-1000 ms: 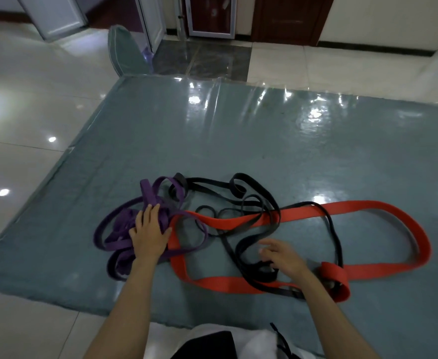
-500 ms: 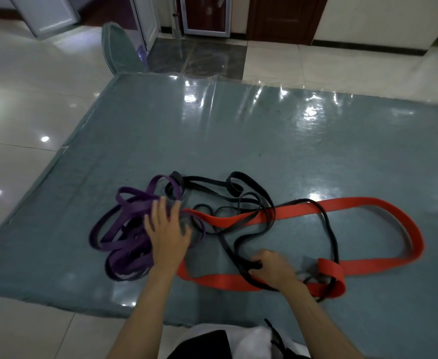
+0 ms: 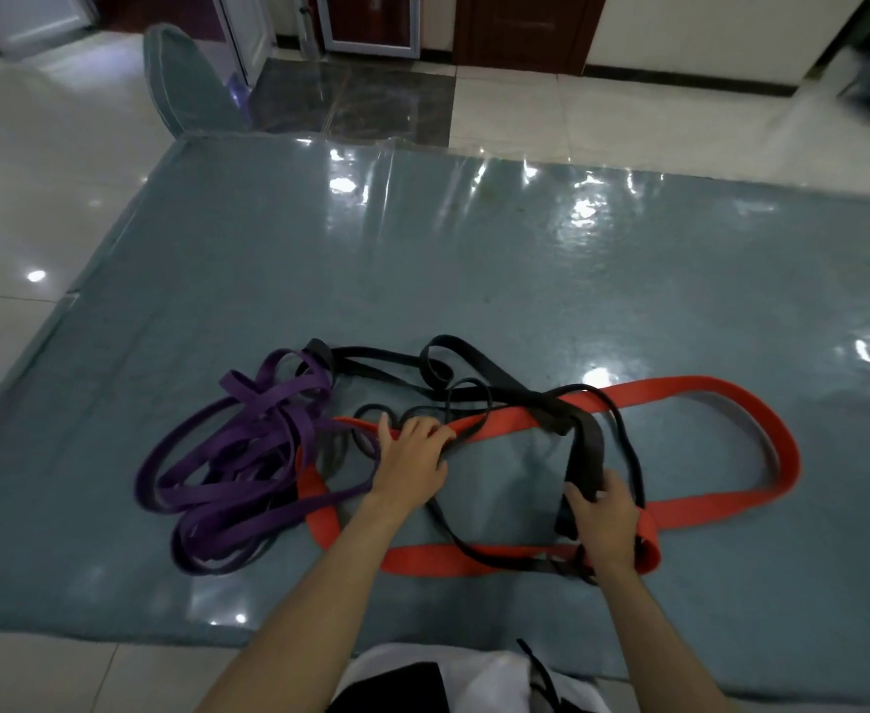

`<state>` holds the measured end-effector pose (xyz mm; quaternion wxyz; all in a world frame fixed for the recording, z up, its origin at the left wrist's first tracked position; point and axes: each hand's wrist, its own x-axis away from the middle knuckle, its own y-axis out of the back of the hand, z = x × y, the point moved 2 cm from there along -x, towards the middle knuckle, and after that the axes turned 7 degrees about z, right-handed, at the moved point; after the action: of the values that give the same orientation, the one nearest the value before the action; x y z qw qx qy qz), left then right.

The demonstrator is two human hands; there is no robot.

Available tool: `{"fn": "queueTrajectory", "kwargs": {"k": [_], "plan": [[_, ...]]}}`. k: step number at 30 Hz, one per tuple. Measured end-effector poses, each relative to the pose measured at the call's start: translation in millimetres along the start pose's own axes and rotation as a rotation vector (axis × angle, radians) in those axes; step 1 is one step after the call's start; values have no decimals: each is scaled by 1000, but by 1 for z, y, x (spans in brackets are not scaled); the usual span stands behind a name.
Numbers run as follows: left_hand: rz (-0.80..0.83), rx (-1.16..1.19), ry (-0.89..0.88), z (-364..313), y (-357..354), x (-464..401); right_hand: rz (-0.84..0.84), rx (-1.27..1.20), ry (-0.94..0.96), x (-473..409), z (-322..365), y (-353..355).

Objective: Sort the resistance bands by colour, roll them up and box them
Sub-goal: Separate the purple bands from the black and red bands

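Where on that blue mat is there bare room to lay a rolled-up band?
The far half of the mat, beyond the black bands, is bare, as is the near strip on either side of the forearms. Crowded: the purple bands at left, the red band looping right, and the tangle where the left hand and right hand work.

We're seeing the purple bands [image 3: 232, 470] lying bunched in a loose heap of loops at the left. Black bands [image 3: 479, 383] are sprawling tangled through the middle, thin and wide strands crossing over the red one. Red band [image 3: 721, 388] is lying as one big flat loop stretching out right, its left end running under the purple heap's edge. Nothing is sitting rolled.
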<state>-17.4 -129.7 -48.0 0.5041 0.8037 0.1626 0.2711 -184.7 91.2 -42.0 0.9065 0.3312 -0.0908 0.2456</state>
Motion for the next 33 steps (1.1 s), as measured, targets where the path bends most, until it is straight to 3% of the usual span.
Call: {"fn": "queueTrajectory", "kwargs": {"k": [4,11,15,18,21,26,29,33], "plan": [[44,-7,36,-7,-9,-3,163,-81,-22,-6,-2,-8],[-22,-5,24,13,-32,7,96,-201,29,-14,21,-17],[-248,44,115,26,-28,20,-157,206,24,-24,32,-17],[-299,53,207,45,-26,34,-214,378,324,-33,42,-20],[-245,211,208,56,-38,42,102,235,538,-42,56,-39],[-202,225,355,50,-42,40,571,327,633,-32,60,-103],[-190,103,397,54,-41,39,692,500,571,-8,52,-134],[-201,6,418,63,-34,41,629,866,483,11,47,-160]]}}
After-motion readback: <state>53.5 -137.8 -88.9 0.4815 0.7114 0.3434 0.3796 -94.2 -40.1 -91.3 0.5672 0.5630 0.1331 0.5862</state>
